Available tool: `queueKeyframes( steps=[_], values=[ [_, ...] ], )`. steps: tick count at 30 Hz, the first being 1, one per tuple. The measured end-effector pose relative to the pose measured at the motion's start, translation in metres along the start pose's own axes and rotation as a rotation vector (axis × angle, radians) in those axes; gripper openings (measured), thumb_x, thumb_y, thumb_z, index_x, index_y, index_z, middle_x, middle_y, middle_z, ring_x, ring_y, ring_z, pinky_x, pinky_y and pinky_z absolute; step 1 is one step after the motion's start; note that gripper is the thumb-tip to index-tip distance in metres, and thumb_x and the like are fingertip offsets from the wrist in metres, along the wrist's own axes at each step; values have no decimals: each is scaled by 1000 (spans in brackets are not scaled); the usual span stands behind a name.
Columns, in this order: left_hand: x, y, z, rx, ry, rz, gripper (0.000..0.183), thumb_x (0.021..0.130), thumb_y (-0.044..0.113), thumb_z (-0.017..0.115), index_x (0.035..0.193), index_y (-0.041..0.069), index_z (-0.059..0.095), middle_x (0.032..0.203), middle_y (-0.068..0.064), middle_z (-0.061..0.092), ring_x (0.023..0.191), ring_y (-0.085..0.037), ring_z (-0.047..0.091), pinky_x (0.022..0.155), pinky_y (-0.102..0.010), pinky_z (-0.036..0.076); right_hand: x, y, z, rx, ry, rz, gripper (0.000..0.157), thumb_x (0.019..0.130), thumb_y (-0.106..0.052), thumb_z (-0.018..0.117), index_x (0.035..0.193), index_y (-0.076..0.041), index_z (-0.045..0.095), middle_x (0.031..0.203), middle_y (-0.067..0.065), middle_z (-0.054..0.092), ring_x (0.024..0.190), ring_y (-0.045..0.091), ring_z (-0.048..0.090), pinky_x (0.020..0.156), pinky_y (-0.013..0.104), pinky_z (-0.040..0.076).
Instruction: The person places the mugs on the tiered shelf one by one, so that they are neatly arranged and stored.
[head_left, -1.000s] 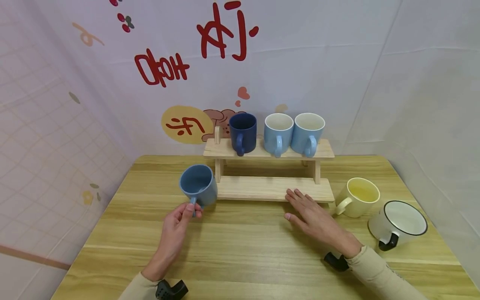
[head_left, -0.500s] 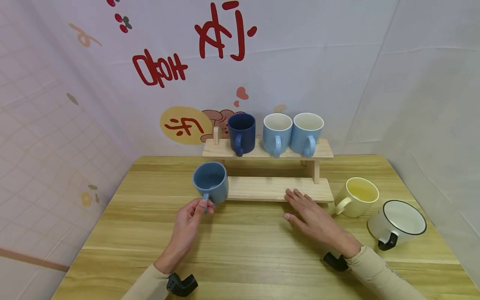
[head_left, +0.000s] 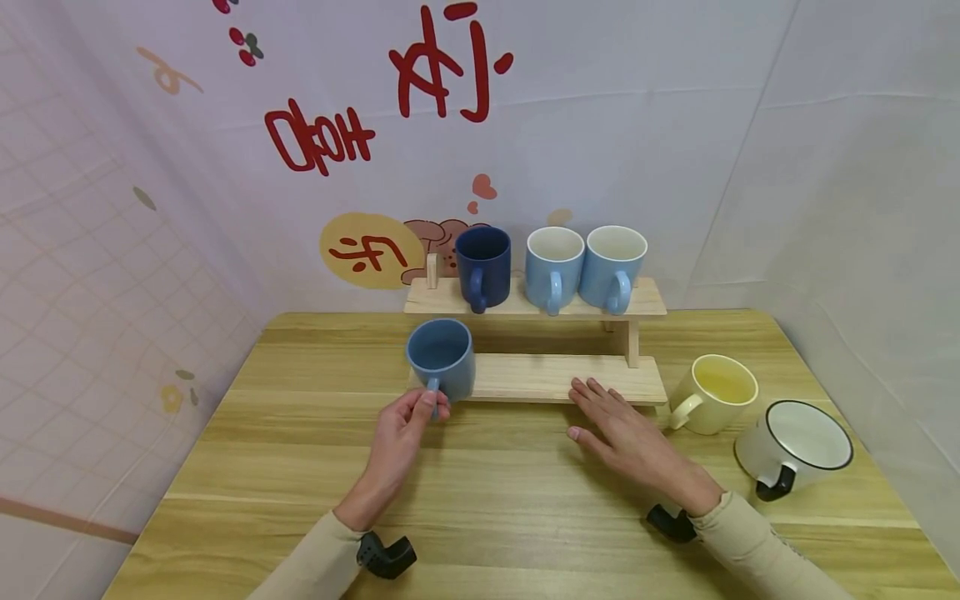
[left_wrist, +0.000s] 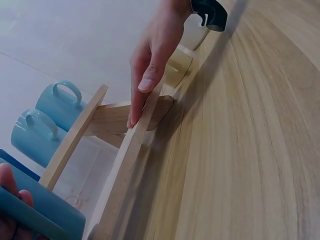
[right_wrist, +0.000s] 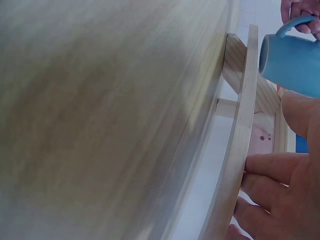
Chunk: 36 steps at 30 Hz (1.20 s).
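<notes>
My left hand (head_left: 397,437) pinches the handle of a grey-blue mug (head_left: 442,358), held upright at the left end of the rack's lower shelf. In the right wrist view this mug (right_wrist: 292,65) hangs close over the shelf board. My right hand (head_left: 630,437) lies with straight fingers on the front edge of the lower shelf (head_left: 532,379), towards its right end. On the upper shelf (head_left: 517,308) of the wooden rack stand a dark blue mug (head_left: 495,271) and two light blue mugs (head_left: 553,271), (head_left: 611,267), handles facing me.
Right of the rack, a pale yellow mug (head_left: 716,396) stands on the wooden table (head_left: 510,517). Beside it is a white mug (head_left: 798,450) with a black rim and a black handle, close to my right forearm. A printed cloth (head_left: 637,125) hangs behind the table.
My left hand has carried the grey-blue mug rightwards and slightly back, from beside the rack to its lower shelf's left end. My right hand has stayed in place.
</notes>
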<state>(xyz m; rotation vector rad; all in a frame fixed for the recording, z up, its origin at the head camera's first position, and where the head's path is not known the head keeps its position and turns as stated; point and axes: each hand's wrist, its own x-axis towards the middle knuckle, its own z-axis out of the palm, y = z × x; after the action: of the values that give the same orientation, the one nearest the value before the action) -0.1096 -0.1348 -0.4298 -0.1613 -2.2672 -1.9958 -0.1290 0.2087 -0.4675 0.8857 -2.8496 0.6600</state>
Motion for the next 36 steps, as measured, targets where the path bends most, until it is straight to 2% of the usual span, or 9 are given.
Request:
queueKeyframes(
  steps=[14,27,36],
  values=[
    [14,-8,14,-14,-21,2,32,110,18,54,107,-11,68,92,-23,70,94,-16,62,92,-24,47,0,0,0,4,-1,4,63,105,-36,62,152,3,48,162,17,39,152,38,32,121,57,25],
    [23,-11,20,6,-45,-6,34,110,24,54,112,-7,68,97,-19,72,101,-22,62,96,-29,48,0,0,1,-2,-9,13,64,106,-38,60,153,2,46,163,16,38,152,37,31,122,56,24],
    [27,-11,18,17,-81,-18,38,110,29,54,117,-6,69,104,-13,76,113,-24,65,101,-33,49,0,-1,0,-2,-11,8,63,106,-37,60,153,3,46,163,17,38,152,38,31,122,56,24]
  ],
)
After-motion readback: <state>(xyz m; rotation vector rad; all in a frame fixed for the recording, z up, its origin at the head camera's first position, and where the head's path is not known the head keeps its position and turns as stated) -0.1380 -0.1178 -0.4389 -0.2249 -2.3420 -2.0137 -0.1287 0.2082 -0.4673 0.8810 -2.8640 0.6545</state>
